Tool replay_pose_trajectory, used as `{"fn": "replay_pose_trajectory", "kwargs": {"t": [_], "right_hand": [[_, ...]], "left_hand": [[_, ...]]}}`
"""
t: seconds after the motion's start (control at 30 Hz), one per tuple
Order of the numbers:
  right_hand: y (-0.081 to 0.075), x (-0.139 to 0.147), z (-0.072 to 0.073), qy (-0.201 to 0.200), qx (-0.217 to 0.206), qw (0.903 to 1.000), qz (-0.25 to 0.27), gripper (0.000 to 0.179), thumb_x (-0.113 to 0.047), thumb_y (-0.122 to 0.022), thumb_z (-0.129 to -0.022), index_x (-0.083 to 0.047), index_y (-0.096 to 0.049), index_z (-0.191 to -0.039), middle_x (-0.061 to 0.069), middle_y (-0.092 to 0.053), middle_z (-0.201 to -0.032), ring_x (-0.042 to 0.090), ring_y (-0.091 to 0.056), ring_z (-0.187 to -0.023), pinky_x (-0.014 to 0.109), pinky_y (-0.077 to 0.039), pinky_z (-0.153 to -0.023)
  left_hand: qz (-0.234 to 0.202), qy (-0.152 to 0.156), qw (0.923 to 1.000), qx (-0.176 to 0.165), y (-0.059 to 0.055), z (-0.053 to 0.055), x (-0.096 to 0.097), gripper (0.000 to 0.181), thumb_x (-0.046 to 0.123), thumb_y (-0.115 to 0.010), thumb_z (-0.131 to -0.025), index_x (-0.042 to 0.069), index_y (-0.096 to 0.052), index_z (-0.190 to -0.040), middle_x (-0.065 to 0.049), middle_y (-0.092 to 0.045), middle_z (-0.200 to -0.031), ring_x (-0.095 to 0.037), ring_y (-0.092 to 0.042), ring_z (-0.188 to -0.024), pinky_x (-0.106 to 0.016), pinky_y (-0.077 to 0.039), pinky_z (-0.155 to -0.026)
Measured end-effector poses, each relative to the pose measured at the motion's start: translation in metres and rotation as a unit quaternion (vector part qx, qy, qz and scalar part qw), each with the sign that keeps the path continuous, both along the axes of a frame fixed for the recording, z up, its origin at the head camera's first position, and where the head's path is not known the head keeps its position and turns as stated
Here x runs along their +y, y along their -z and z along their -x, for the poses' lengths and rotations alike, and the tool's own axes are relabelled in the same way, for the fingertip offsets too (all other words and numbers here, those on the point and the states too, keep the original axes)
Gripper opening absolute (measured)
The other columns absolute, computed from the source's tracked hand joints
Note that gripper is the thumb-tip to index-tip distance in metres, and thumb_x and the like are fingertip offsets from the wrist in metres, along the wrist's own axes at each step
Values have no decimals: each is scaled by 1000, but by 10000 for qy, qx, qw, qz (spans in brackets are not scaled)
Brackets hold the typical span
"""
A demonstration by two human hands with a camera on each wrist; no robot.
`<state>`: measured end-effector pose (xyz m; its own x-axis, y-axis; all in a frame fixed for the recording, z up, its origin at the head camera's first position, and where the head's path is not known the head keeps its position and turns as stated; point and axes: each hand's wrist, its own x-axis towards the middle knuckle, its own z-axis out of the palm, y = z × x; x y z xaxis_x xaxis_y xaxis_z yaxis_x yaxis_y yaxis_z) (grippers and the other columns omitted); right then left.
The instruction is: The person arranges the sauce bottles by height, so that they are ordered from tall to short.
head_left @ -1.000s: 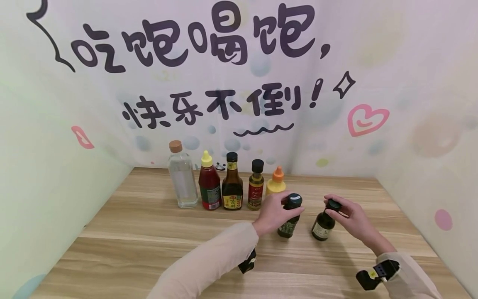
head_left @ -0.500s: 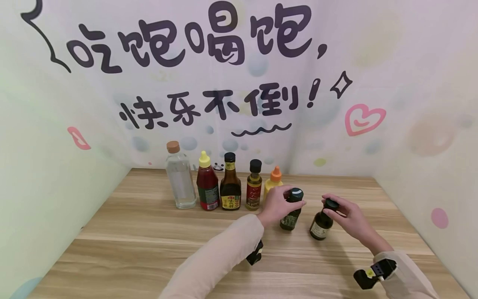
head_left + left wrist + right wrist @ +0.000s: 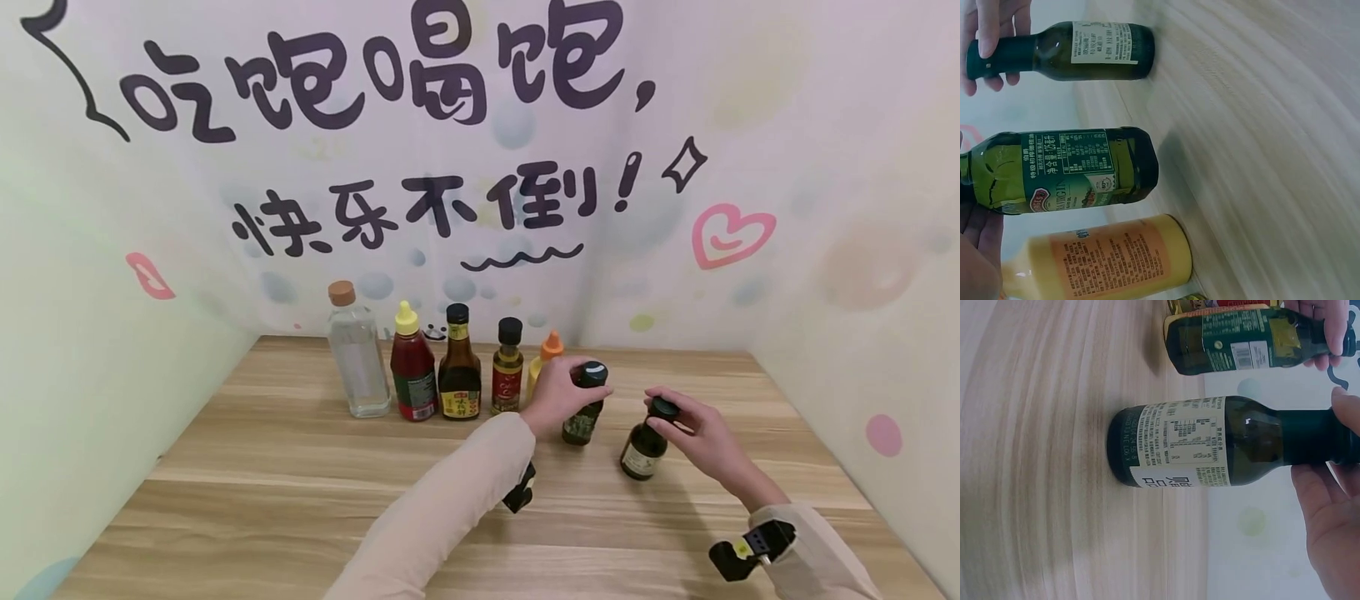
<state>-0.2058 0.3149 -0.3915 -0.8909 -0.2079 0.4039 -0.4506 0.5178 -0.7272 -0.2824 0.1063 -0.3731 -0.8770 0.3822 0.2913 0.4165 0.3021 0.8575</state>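
My left hand (image 3: 557, 393) grips the neck of a green olive oil bottle (image 3: 1066, 170), whose printed back label shows in the left wrist view. The bottle is upright, its base close over the wooden table. Just left of it stands a yellow squeeze bottle (image 3: 1110, 259) with an orange nozzle, partly hidden behind that hand in the head view. To the right, fingers and thumb of my right hand (image 3: 703, 437) hold the neck of a smaller dark green bottle (image 3: 1179, 444) with a cream label. This one is upright too, its base at the tabletop.
Along the back, left of the hands, stand a clear bottle (image 3: 360, 362) with a brown cap, a red sauce bottle (image 3: 414, 375) with a yellow tip, a brown sauce bottle (image 3: 460, 379) and a red-labelled oil bottle (image 3: 507, 379). A printed backdrop (image 3: 480, 208) rises behind the table (image 3: 285, 500).
My left hand has carried the olive oil bottle back towards the row, beside the yellow squeeze bottle. The right hand and its bottle have stayed in place; the head view has shifted slightly.
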Motion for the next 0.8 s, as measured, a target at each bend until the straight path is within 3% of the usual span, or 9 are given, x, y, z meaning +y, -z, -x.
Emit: {"fn": "replay_pose_trajectory", "kwargs": {"t": [0.23, 0.37, 0.43, 0.53, 0.67, 0.8], "right_hand": [[2, -1, 2, -42, 117, 9999, 64, 36, -2, -58, -84, 0, -51, -119, 9, -58, -110, -5, -52, -97, 15, -47, -72], [3, -2, 3, -116, 106, 9998, 95, 36, -1, -58, -84, 2, -51, -119, 24, -56, -109, -4, -52, -97, 15, -47, -73], [3, -2, 4, -135, 113, 9998, 100, 36, -1, -58, -84, 2, -51, -119, 25, -55, -109, -3, -52, -98, 15, -47, -73], [3, -2, 2, -120, 121, 9998, 125, 36, -1, -58, -84, 2, -51, -119, 10, -57, -111, -3, -52, -98, 15, -47, -73], [4, 1, 1, -76, 147, 9997, 158, 36, -1, -58, -84, 2, -51, -119, -14, -54, -109, -4, -52, -97, 15, -47, -72], [4, 2, 2, -82, 151, 9997, 164, 37, -1, -58, -84, 1, -51, -119, -16, -53, -108, -3, -53, -97, 16, -47, -72]], "left_hand": [[-111, -157, 9998, 71, 0, 2, 2, 32, 23, -72, -74, 10, -64, -102, 2, -64, -92, -4, -57, -80, -18, -46, -69], [-183, -238, 9995, 17, 1, 4, 3, 31, 21, -72, -74, 11, -65, -102, 4, -63, -92, -4, -56, -80, -18, -46, -70], [-197, -309, 9993, -81, 1, 6, 6, 31, 20, -72, -74, 11, -64, -103, 3, -63, -93, -5, -56, -81, -19, -47, -71], [-254, -399, 9986, -241, 3, 9, 11, 33, 20, -72, -74, 11, -64, -105, 1, -63, -96, -7, -57, -84, -20, -47, -71], [-303, -477, 9982, -208, 6, 12, 16, 35, 19, -73, -74, 10, -63, -106, -1, -62, -99, -10, -58, -87, -19, -46, -72], [-329, -534, 9979, -145, 7, 15, 17, 35, 17, -73, -74, 9, -63, -106, -3, -62, -100, -11, -58, -87, -19, -46, -72]]}}
